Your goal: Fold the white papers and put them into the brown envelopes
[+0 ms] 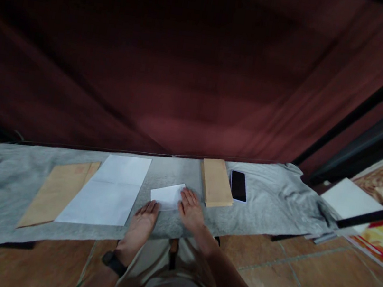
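Near the grey cloth's [268, 207] front edge, both flat, unclenched hands, left [143, 218] and right [191, 208], press the small folded white paper [167, 195]; judging so, creasing underway, next needing firm sliding pressure.

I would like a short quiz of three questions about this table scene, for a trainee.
1. True or false: both hands touch the small folded white paper.
2. Which thing lies directly right of the stack of tan paper envelopes? A) a black smartphone B) a pair of scissors C) a red cup
3. Fill in: the large unfolded white paper sheet partly covers a flat ____ envelope.

Key
1. True: the left hand rests at its near left corner, the right hand at its right edge, fingers flat on the grey cloth.
2. A, the black smartphone.
3. Brown: the large brown paper envelope.
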Tool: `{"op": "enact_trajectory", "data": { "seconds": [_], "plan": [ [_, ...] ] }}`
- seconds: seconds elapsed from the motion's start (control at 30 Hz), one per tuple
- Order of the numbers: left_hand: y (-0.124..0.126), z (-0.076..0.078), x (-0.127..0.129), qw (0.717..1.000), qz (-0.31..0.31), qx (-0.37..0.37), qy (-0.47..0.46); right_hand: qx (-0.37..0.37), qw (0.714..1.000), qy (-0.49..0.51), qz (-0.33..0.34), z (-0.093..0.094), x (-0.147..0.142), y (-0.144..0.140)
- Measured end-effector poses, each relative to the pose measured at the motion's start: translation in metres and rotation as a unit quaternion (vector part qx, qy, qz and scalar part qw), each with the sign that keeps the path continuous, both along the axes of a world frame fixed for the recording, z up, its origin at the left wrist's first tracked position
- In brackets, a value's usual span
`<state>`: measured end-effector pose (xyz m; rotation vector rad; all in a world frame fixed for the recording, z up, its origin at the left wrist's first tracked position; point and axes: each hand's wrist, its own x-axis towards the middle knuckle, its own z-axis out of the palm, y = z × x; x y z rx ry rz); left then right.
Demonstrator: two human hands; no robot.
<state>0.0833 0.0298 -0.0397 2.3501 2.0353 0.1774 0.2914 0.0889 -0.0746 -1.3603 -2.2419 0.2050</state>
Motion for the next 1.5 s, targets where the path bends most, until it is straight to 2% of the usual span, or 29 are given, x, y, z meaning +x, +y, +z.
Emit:
{"op": "enact_trajectory", "data": {
  "seconds": [0.07,0.13,0.23,0.3,0.37,0.43,0.47,0.53,0.57,0.6,0.63,0.7,0.77,0.8,0.87,1.0,1.03,1.1,1.17,1.23,1.37,1.5],
  "plan": [
    [-0.004,0.008,0.002,1.0,-0.003,0.02,-0.018,-0.007,0.997,0.033,0.063,0.006,-0.001,-0.007],
    [-0.008,0.017,0.004,0.997,-0.015,0.053,-0.051,-0.048,0.99,0.097,0.095,0.012,-0.003,-0.014],
    [-0.008,0.031,0.006,0.978,-0.004,0.138,-0.156,-0.141,0.957,0.244,0.063,0.021,-0.008,-0.016],
    [-0.002,0.037,0.007,0.944,0.064,0.192,-0.261,-0.176,0.932,0.315,0.027,0.026,-0.011,-0.012],
    [0.006,0.038,0.008,0.885,0.169,0.19,-0.39,-0.192,0.914,0.357,-0.004,0.029,-0.017,-0.007],
    [0.013,0.034,0.011,0.802,0.249,0.105,-0.533,-0.231,0.866,0.442,-0.029,0.031,-0.025,-0.005],
    [0.015,0.031,0.014,0.754,0.269,0.045,-0.598,-0.255,0.831,0.494,-0.035,0.032,-0.03,-0.006],
    [0.016,0.024,0.021,0.668,0.27,-0.059,-0.691,-0.294,0.757,0.583,-0.04,0.033,-0.038,-0.01],
    [0.016,0.021,0.024,0.642,0.261,-0.084,-0.716,-0.311,0.72,0.619,-0.043,0.033,-0.04,-0.014],
    [0.016,0.017,0.026,0.632,0.253,-0.09,-0.727,-0.325,0.693,0.642,-0.049,0.033,-0.041,-0.017],
    [0.016,0.014,0.027,0.64,0.245,-0.085,-0.723,-0.334,0.677,0.654,-0.056,0.032,-0.04,-0.019],
    [0.019,0.01,0.022,0.699,0.22,-0.072,-0.677,-0.345,0.653,0.669,-0.081,0.03,-0.033,-0.022],
    [0.027,0.007,0.012,0.779,0.181,-0.08,-0.595,-0.329,0.678,0.647,-0.117,0.026,-0.021,-0.019],
    [0.031,0.005,0.005,0.812,0.164,-0.085,-0.554,-0.311,0.708,0.618,-0.14,0.024,-0.014,-0.017],
    [0.041,0.002,-0.005,0.848,0.148,-0.082,-0.503,-0.297,0.729,0.595,-0.162,0.018,0.0,-0.011],
    [0.053,-0.004,-0.012,0.86,0.155,-0.043,-0.484,-0.281,0.765,0.555,-0.168,0.011,0.013,-0.003],
    [0.054,-0.005,-0.011,0.866,0.158,-0.035,-0.473,-0.263,0.786,0.534,-0.167,0.011,0.014,-0.003],
    [0.053,-0.007,-0.006,0.882,0.17,-0.025,-0.439,-0.193,0.856,0.452,-0.162,0.011,0.013,-0.004],
    [0.052,-0.007,-0.002,0.899,0.176,-0.017,-0.402,-0.097,0.929,0.328,-0.142,0.012,0.01,-0.007],
    [0.052,-0.007,0.001,0.91,0.171,-0.011,-0.377,-0.033,0.969,0.224,-0.098,0.013,0.004,-0.01],
    [0.053,-0.007,0.001,0.923,0.162,-0.001,-0.35,-0.004,0.996,0.093,0.007,0.009,-0.013,-0.014],
    [0.047,-0.009,0.007,0.939,0.133,0.089,-0.304,0.0,1.0,0.016,0.023,0.0,-0.025,-0.017]
  ]
}}
